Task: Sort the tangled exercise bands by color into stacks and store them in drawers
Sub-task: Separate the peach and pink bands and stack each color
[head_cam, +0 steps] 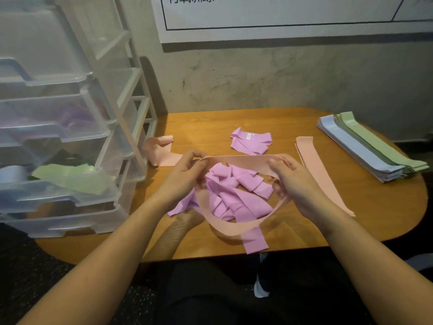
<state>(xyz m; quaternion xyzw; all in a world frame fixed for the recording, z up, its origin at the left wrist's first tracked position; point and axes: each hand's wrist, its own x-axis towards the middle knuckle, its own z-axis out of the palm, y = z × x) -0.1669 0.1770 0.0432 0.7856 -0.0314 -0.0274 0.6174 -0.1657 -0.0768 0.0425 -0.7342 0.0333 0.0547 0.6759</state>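
A peach band loop point(239, 159) is stretched between my two hands above a tangle of pink-purple bands point(234, 195) in the middle of the wooden table point(210, 123). My left hand point(185, 172) pinches the loop's left end and my right hand point(290, 179) grips its right end. The loop's lower part sags toward me over the tangle. Flat peach bands point(316, 170) lie to the right, another peach band point(159, 151) curls at the left, and a small pink-purple bundle point(250, 143) sits behind.
A clear plastic drawer tower point(70, 137) stands at the left, with purple, green and blue bands showing through its drawers. A neat stack of blue and green bands point(370, 148) lies at the table's far right. A wall with a white poster point(281, 17) is behind.
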